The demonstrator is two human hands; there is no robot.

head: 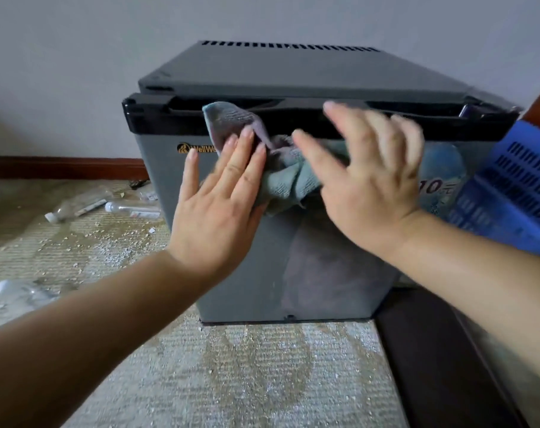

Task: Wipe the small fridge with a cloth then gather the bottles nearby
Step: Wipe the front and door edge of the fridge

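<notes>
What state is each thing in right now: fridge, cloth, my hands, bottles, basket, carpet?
Small fridge: upright, door closed.
Cloth: bunched, pressed against the fridge door.
Left hand: flat, fingers straight, on the cloth.
Right hand: fingers spread, on the cloth, blurred.
Bottles: lying on their sides on the carpet, capped.
Blue basket: tilted, beside the fridge.
Carpet: strewn with crumbs.

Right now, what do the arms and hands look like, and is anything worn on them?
The left hand and right hand are bare: no gloves, no rings showing. The left forearm and right forearm are bare too, with no sleeve, watch or bracelet in view. The right hand is blurred, so fine detail there is unclear.
</notes>
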